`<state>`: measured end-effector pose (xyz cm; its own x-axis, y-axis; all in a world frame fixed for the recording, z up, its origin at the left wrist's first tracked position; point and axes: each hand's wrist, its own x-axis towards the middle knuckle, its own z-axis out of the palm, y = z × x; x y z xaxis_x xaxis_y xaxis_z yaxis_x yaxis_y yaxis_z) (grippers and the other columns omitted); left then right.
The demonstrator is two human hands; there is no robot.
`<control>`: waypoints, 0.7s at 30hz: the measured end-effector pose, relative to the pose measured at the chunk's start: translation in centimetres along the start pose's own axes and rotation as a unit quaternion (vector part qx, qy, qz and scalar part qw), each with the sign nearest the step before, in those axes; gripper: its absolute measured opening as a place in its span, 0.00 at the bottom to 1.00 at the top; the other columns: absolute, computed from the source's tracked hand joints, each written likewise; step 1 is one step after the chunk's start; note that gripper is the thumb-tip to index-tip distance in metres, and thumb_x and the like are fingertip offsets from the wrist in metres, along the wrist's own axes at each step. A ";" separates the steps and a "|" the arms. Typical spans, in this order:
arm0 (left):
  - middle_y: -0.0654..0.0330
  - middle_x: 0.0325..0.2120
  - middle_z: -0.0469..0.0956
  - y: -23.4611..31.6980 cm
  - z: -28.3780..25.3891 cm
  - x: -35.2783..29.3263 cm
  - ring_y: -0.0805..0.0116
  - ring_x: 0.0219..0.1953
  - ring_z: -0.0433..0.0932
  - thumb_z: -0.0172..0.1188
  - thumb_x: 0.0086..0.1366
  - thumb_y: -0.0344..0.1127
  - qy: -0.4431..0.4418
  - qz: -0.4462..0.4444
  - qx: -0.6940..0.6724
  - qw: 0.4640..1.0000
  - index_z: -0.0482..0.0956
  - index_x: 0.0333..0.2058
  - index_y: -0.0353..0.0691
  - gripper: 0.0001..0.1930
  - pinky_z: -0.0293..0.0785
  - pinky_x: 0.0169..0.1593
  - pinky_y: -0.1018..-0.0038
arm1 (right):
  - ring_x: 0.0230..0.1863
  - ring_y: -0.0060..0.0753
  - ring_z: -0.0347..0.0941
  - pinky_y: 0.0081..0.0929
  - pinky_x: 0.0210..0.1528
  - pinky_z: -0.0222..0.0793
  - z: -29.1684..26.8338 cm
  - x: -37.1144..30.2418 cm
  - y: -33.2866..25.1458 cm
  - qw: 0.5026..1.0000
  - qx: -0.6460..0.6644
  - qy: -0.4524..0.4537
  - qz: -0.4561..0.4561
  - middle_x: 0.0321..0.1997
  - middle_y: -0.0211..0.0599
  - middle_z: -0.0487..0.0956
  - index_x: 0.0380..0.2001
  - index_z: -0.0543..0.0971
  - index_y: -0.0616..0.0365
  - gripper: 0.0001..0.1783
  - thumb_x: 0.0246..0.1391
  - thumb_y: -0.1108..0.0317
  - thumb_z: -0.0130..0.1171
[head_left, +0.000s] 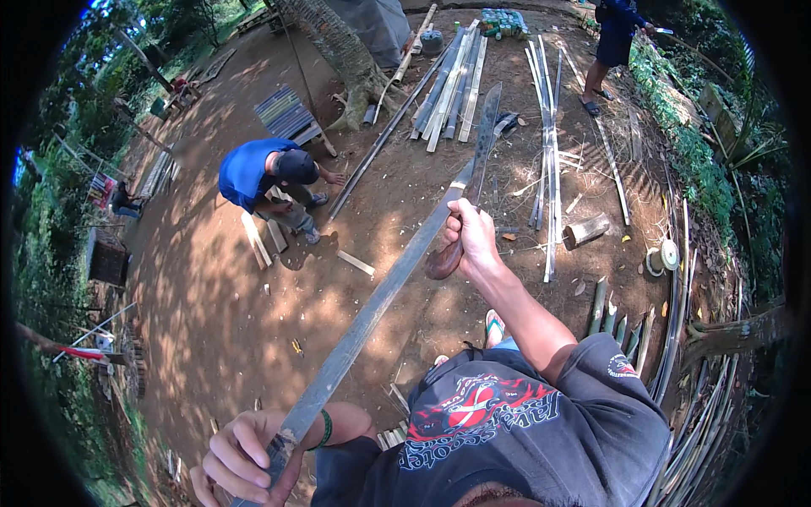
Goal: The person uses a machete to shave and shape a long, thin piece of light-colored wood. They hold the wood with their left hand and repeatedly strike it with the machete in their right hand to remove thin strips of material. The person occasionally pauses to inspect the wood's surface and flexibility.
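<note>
A long grey-green bamboo strip (363, 325) slants across the view, from the lower left up to the middle. Near its lower end my left hand (241, 456) is closed round it, fingers on one side and thumb on the other. My right hand (470, 238) grips the brown wooden handle of a machete (487, 131), whose dark blade points up and away. The strip's far end lies against the blade just above my right fist. Whether the right fingers also press on the strip is hidden.
A person in a blue shirt (245, 173) bends over a long bamboo pole (389, 131) at the left. Bamboo slats (456, 84) lie farther off, with thin strips (549, 169) to the right. A short log (586, 230) and a spool (663, 257) rest nearby. Another person (617, 42) stands far right.
</note>
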<state>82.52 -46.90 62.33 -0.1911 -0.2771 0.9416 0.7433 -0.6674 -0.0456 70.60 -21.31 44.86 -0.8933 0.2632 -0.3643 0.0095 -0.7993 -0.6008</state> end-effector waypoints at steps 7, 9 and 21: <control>0.49 0.59 0.59 -8.7 -3.3 -10.8 0.50 0.66 0.56 0.69 0.32 0.79 0.026 -0.260 0.188 0.947 0.42 0.69 0.43 0.73 0.62 0.63 0.55 | 0.15 0.17 0.60 0.22 0.21 0.60 -0.6 -0.3 -1.9 1.000 0.013 -0.011 0.013 0.17 0.21 0.66 0.28 0.70 0.51 0.08 0.57 0.64 0.58; 0.49 0.56 0.63 -12.8 -1.7 -12.1 0.50 0.62 0.61 0.68 0.36 0.77 0.027 -0.275 0.211 0.937 0.51 0.65 0.42 0.65 0.66 0.59 0.57 | 0.15 0.17 0.61 0.22 0.21 0.60 -1.0 -0.1 -2.1 1.000 0.004 -0.018 0.014 0.17 0.21 0.66 0.28 0.69 0.51 0.08 0.57 0.65 0.58; 0.71 0.05 0.55 -19.6 5.3 -11.2 0.79 0.07 0.52 0.50 0.69 0.42 0.047 -0.218 0.122 0.967 0.56 0.11 0.47 0.25 0.51 0.16 0.78 | 0.15 0.15 0.62 0.23 0.19 0.55 -8.6 -2.7 -7.3 0.892 -0.391 -0.182 -0.134 0.12 0.22 0.68 0.23 0.73 0.58 0.17 0.58 0.58 0.63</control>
<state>73.45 -27.06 54.48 -0.5689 -0.0753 0.8189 0.7066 -0.5543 0.4399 76.77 -11.50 44.10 -0.9960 0.0812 0.0365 -0.0426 -0.0751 -0.9963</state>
